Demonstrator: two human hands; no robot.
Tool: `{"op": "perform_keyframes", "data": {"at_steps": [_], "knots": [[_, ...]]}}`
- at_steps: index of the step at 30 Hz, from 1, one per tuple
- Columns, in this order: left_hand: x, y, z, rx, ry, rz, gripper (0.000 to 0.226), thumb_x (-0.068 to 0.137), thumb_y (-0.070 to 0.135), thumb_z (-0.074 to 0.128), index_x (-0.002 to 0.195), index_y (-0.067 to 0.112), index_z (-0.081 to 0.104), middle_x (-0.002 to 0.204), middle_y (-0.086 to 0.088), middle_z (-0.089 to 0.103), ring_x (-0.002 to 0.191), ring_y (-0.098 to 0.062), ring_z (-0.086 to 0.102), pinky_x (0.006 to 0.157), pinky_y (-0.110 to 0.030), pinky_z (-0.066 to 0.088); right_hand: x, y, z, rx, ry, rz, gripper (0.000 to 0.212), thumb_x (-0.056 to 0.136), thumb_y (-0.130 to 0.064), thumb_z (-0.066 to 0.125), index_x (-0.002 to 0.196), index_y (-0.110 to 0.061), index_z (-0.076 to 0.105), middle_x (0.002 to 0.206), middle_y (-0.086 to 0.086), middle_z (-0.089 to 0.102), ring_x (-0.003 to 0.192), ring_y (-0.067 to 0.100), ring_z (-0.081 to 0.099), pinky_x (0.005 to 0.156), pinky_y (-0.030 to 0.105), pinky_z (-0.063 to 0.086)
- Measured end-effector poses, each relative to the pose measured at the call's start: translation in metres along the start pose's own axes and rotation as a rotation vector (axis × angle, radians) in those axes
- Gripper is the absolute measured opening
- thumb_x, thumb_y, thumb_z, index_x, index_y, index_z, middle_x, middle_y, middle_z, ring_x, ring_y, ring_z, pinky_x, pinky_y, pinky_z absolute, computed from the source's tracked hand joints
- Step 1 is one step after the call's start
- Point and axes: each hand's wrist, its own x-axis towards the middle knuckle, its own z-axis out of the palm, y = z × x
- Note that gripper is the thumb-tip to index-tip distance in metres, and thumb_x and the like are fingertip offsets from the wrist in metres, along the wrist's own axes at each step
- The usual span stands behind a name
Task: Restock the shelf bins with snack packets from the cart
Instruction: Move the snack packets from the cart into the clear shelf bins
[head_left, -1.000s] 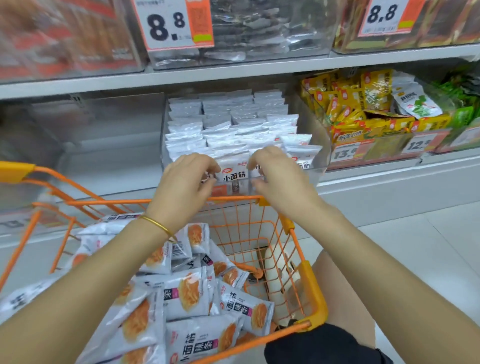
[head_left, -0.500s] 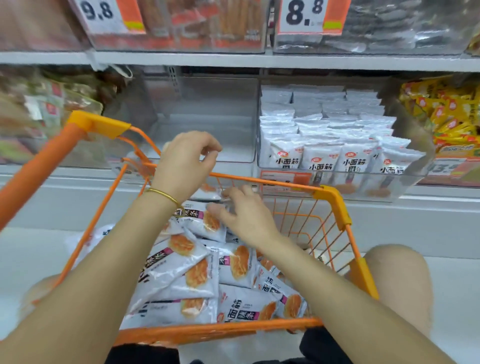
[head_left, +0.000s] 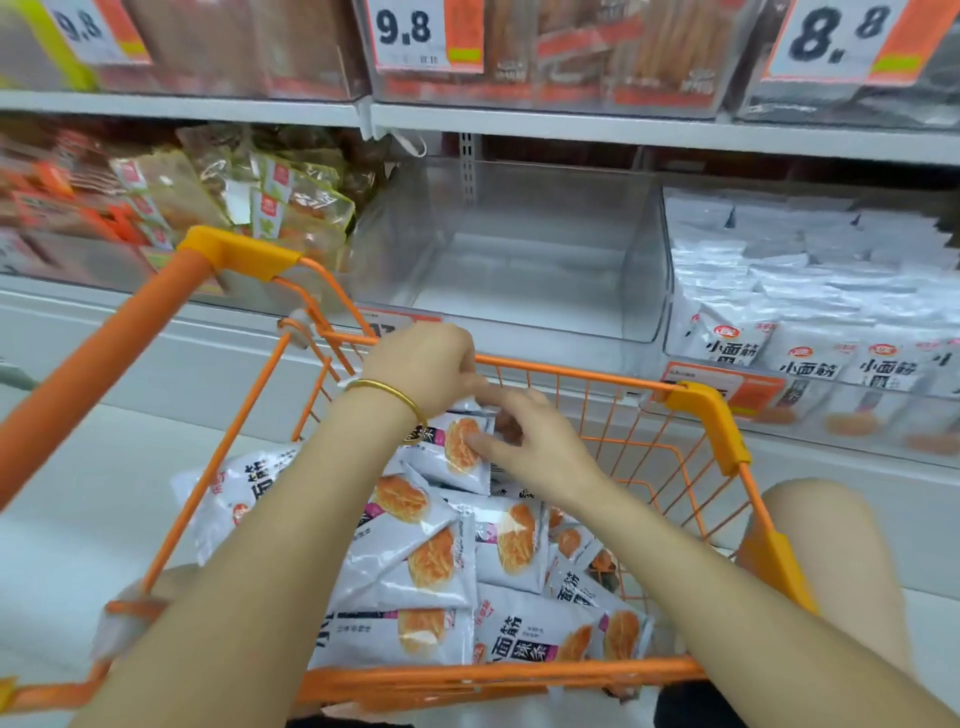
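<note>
An orange wire cart holds several white snack packets with orange pictures. My left hand, a gold bangle on its wrist, curls down over the top edge of one packet at the cart's far end. My right hand pinches the same packet from the right, thumb on its face. Straight ahead stands a clear shelf bin with nothing in it. The bin to its right is packed with rows of the same white packets.
The cart's orange handle runs up the left side. Left of the bare bin lie clear packets of brown snacks. An upper shelf carries bins with price cards 9.8 and 8.8. My knee is right of the cart.
Both hands left the filled bin and dropped into the cart. The view swung left, bringing the bare bin to the centre. My hands have closed on one packet at the cart's far end.
</note>
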Motion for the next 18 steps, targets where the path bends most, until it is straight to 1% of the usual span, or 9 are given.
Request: {"op": "perform_keyframes", "data": {"at_steps": [2,3,5,7,10,12,14,16,18], "knots": [[-0.002,-0.006,0.009,0.070,-0.079,0.010,0.037,0.084,0.045,0.060,0.106,0.017,0.065,0.107,-0.005,0.063,0.102,-0.025,0.057,0.083,-0.036,0.048,0.002,-0.002,0.004,-0.015,-0.004,-0.001,0.041,0.091,-0.032,0.058,0.130,-0.020,0.053,0.101,-0.003,0.046,0.086,0.007,0.046,0.067,0.015,0.036],[-0.004,-0.011,0.014,0.095,-0.100,0.017,0.041,0.083,0.047,0.060,0.110,0.017,0.063,0.111,-0.006,0.061,0.105,-0.026,0.056,0.086,-0.037,0.047,0.003,-0.003,0.007,-0.020,-0.008,0.000,0.038,0.093,-0.030,0.056,0.129,-0.019,0.054,0.100,-0.002,0.047,0.087,0.010,0.049,0.068,0.015,0.038],[-0.007,-0.021,0.023,0.165,-0.107,0.042,0.046,0.081,0.050,0.061,0.113,0.017,0.061,0.114,-0.007,0.058,0.108,-0.027,0.053,0.090,-0.040,0.046,0.006,-0.005,0.014,-0.025,-0.026,0.014,0.034,0.096,-0.023,0.050,0.130,-0.016,0.054,0.109,0.004,0.052,0.099,0.017,0.054,0.079,0.020,0.040],[-0.011,-0.031,0.028,0.224,-0.088,0.065,0.045,0.080,0.050,0.061,0.111,0.017,0.062,0.113,-0.005,0.060,0.107,-0.027,0.054,0.089,-0.040,0.047,0.009,-0.006,0.019,-0.023,-0.041,0.033,0.033,0.097,-0.014,0.046,0.129,-0.013,0.055,0.119,0.007,0.053,0.109,0.019,0.053,0.085,0.018,0.036],[-0.018,-0.037,0.026,0.208,-0.069,0.055,0.036,0.083,0.044,0.062,0.110,0.020,0.065,0.109,-0.002,0.063,0.103,-0.025,0.057,0.085,-0.038,0.049,0.011,-0.008,0.024,-0.040,-0.043,0.035,0.032,0.097,-0.008,0.044,0.127,-0.012,0.057,0.121,0.007,0.054,0.110,0.019,0.053,0.080,0.013,0.033],[-0.021,-0.036,0.023,0.211,-0.018,0.052,0.023,0.087,0.034,0.058,0.104,0.021,0.067,0.106,-0.003,0.065,0.100,-0.026,0.058,0.077,-0.035,0.048,0.010,-0.009,0.027,-0.039,-0.038,0.022,0.032,0.096,-0.007,0.045,0.125,-0.011,0.058,0.120,0.006,0.056,0.108,0.017,0.053,0.076,0.010,0.031],[-0.023,-0.035,0.017,0.211,0.069,0.070,0.013,0.090,0.023,0.054,0.096,0.020,0.065,0.101,-0.004,0.064,0.096,-0.029,0.059,0.069,-0.034,0.043,0.010,-0.008,0.029,-0.016,-0.015,0.016,0.031,0.096,-0.006,0.045,0.123,-0.011,0.059,0.117,0.004,0.057,0.102,0.012,0.052,0.071,0.007,0.031],[-0.024,-0.034,0.007,0.142,0.151,0.094,0.014,0.092,0.021,0.050,0.096,0.020,0.063,0.100,-0.004,0.063,0.095,-0.029,0.058,0.068,-0.032,0.042,0.011,-0.011,0.026,0.086,0.027,0.034,0.029,0.095,-0.004,0.046,0.120,-0.011,0.059,0.106,0.000,0.058,0.092,0.008,0.050,0.067,0.005,0.036],[-0.026,-0.034,-0.007,-0.074,0.251,0.108,0.016,0.093,0.023,0.050,0.098,0.017,0.065,0.097,-0.004,0.065,0.094,-0.027,0.058,0.074,-0.033,0.046,0.012,-0.018,0.020,0.247,0.083,0.056,0.028,0.091,0.000,0.051,0.115,-0.012,0.058,0.094,-0.006,0.056,0.085,0.008,0.052,0.070,0.006,0.042]]}}
